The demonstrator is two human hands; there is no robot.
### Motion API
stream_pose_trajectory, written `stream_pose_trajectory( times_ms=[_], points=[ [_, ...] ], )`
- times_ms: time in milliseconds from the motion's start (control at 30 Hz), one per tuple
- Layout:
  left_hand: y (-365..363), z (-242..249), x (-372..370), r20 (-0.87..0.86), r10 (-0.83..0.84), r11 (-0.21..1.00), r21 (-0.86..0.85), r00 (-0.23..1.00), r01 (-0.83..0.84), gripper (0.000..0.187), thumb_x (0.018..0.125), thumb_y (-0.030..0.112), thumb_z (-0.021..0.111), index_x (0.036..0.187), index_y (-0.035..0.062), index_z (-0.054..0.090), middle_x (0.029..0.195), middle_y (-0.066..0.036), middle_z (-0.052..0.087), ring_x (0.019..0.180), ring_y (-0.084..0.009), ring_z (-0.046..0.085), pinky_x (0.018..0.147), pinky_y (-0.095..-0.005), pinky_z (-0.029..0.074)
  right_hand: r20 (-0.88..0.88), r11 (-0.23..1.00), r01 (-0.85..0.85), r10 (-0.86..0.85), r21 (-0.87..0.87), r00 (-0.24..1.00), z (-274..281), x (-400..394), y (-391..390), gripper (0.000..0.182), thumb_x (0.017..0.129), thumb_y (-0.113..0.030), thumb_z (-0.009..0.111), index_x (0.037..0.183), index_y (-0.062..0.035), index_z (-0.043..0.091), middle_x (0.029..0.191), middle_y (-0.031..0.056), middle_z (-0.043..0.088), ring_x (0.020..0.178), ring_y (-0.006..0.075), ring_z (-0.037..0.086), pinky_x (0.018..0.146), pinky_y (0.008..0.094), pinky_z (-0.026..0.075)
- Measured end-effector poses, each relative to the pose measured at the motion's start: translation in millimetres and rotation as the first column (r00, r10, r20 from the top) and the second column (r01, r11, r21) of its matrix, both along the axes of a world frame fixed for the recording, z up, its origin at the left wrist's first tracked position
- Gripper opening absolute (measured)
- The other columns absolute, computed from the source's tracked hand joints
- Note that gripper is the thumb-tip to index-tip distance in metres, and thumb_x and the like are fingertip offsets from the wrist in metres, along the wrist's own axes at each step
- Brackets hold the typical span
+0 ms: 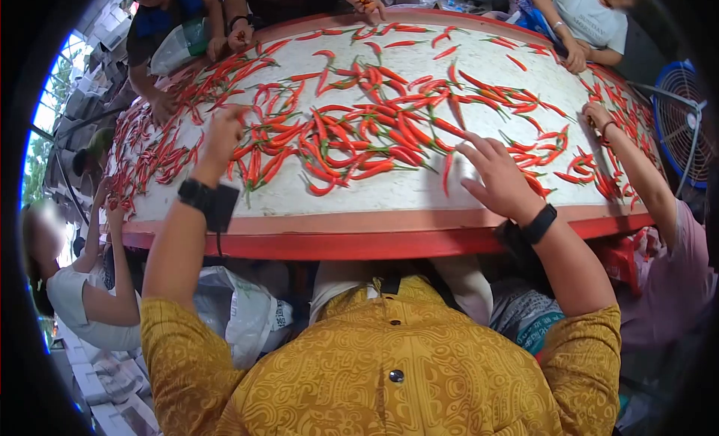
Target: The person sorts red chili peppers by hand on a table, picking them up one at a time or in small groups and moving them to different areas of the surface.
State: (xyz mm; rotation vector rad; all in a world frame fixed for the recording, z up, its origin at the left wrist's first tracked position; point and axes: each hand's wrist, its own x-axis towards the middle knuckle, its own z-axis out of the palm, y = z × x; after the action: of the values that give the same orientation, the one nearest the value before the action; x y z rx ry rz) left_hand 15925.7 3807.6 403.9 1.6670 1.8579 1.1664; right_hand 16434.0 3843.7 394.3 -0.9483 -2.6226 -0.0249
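Note:
Many red chili peppers with green stems lie over the white tabletop [359, 204], thickest in a pile [352, 140] before me. At the pile's left side is my left hand [220, 140], its fingers curled together toward the chilies; what they hold, if anything, is hidden. My right hand [500, 174] hovers at the pile's right side, thumb and fingers apart, with nothing visible between them. One chili pepper [447, 174] lies just left of its thumb. Another chili [456, 110] points down toward its fingertips.
A red rim [314, 245] edges the table toward me. Other people's hands work around it: one at the right [597, 117], one at the far left [161, 105], others at the back. White sacks [251, 309] sit below the near edge. A blue fan [681, 125] stands at right.

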Motion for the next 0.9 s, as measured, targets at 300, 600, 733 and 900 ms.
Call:
stream_pose_trajectory(
  times_ms=[300,600,733,900],
  points=[
    [-37.1,-68.9,179.8,-0.562,-0.152,0.966,0.089,0.813,0.242,0.020,0.086,0.021,0.062,0.092,0.0017,0.063,0.081,-0.018,0.059,0.080,-0.0343,0.059,0.070,-0.0405,0.045,0.092,0.908,0.119,-0.090,-0.402,0.992,-19.2,82.7,-2.0,0.021,0.080,-0.019,0.063,0.094,-0.0029,0.064,0.091,0.0149,0.064,0.086,0.0329,0.060,0.077,0.0396,0.048],
    [53.9,-10.7,265.7,-0.440,0.003,0.950,0.281,0.898,0.135,0.016,0.083,0.018,0.064,0.088,0.0032,0.067,0.087,-0.015,0.061,0.082,-0.0322,0.060,0.073,-0.0412,0.047,-0.117,0.986,0.059,-0.078,-0.157,0.990,-23.7,144.1,-11.3,0.024,0.076,-0.017,0.066,0.095,-0.0027,0.063,0.096,0.0124,0.060,0.097,0.0303,0.054,0.086,0.0394,0.045],
    [114.6,-22.7,291.8,-0.621,0.003,0.995,0.078,0.784,0.058,0.018,0.082,0.020,0.064,0.088,0.0041,0.068,0.092,-0.015,0.063,0.086,-0.0335,0.061,0.075,-0.0436,0.048,-0.087,0.987,0.080,-0.093,-0.141,0.992,-26.2,165.4,-2.4,0.022,0.079,-0.021,0.063,0.093,-0.0037,0.063,0.092,0.0128,0.060,0.095,0.0315,0.055,0.085,0.0396,0.045],
    [145.1,-50.4,303.5,-0.654,-0.017,0.988,-0.129,0.756,-0.089,0.030,0.080,0.024,0.066,0.100,0.0017,0.064,0.096,-0.018,0.064,0.093,-0.0344,0.060,0.081,-0.0444,0.048,0.009,0.946,0.166,-0.171,-0.278,0.985,-8.6,196.1,13.2,0.026,0.083,-0.026,0.060,0.094,-0.0024,0.064,0.086,0.0149,0.062,0.085,0.0323,0.059,0.075,0.0420,0.048]
  ],
)
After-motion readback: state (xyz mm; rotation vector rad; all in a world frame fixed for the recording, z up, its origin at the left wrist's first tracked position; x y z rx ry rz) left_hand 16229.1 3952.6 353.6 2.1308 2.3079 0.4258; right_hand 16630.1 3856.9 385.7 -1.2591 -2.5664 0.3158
